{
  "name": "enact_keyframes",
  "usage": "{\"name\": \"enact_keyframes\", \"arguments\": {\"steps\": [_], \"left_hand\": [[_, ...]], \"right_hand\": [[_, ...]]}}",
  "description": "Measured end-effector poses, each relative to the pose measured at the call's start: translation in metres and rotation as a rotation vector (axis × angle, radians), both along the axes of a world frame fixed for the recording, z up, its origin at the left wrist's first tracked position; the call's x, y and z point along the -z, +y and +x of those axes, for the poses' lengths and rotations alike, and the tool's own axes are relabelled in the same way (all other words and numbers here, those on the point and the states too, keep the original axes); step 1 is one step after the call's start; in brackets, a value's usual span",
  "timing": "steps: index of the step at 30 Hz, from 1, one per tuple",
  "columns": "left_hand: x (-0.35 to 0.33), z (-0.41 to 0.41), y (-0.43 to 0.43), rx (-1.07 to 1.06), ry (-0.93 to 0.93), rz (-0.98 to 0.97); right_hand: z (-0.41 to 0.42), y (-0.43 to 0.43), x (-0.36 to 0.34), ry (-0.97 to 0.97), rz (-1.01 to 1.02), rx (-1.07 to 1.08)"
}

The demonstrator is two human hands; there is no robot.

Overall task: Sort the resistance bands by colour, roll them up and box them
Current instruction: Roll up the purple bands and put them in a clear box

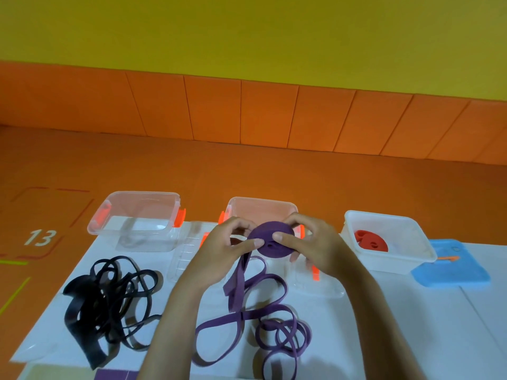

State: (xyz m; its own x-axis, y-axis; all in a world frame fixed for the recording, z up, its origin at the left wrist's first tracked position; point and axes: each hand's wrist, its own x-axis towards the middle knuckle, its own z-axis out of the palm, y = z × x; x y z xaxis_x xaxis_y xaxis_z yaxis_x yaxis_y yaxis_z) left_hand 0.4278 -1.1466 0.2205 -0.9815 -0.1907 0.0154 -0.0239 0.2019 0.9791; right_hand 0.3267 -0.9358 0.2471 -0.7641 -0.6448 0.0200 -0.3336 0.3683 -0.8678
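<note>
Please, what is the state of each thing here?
Purple roll: partly wound, gripped by left hand and right hand.
Loose purple bands: unrolled.
Black bands: tangled, unrolled.
Left box: open, empty.
Middle box: open, contents hidden.
White box: open, holds red rolls.
Blue lid: off.

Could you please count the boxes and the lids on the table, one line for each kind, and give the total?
Clear boxes with orange latches: 2
White box: 1
Clear lids: 2
Blue lid: 1
Total: 6
</note>
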Motion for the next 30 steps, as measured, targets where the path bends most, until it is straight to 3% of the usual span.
{"name": "enact_keyframes", "arguments": {"steps": [2, 8, 12, 15, 19, 21, 23, 26, 28, 30], "left_hand": [[0.0, 0.0, 0.002, -0.017, 0.003, 0.048], [-0.004, -0.003, -0.004, -0.051, 0.019, 0.197], [-0.008, -0.003, -0.012, -0.029, 0.021, 0.123], [-0.012, -0.001, -0.02, -0.029, 0.034, -0.034], [-0.009, 0.004, -0.005, -0.045, 0.132, -0.15], [-0.009, 0.003, 0.004, -0.103, 0.195, -0.033], [-0.015, 0.001, 0.005, -0.138, 0.254, 0.101], [-0.026, -0.001, 0.003, -0.113, 0.344, 0.146], [-0.03, -0.001, 0.004, -0.098, 0.384, 0.128], [-0.028, -0.001, 0.002, -0.102, 0.394, 0.074]], "right_hand": [[-0.003, 0.001, -0.002, 0.019, -0.017, 0.0], [0.002, -0.003, 0.001, -0.189, -0.228, 0.08], [0.005, -0.007, 0.008, -0.295, -0.318, 0.085], [0.004, -0.004, 0.014, -0.38, -0.241, -0.041], [-0.001, -0.005, 0.015, -0.085, -0.058, -0.154], [-0.001, -0.008, 0.013, -0.04, -0.137, -0.124], [0.002, -0.01, 0.011, -0.2, -0.325, -0.054], [0.007, -0.016, 0.008, -0.371, -0.601, 0.007], [0.008, -0.019, 0.003, -0.36, -0.65, -0.014], [0.005, -0.016, -0.002, -0.263, -0.542, -0.028]]}}
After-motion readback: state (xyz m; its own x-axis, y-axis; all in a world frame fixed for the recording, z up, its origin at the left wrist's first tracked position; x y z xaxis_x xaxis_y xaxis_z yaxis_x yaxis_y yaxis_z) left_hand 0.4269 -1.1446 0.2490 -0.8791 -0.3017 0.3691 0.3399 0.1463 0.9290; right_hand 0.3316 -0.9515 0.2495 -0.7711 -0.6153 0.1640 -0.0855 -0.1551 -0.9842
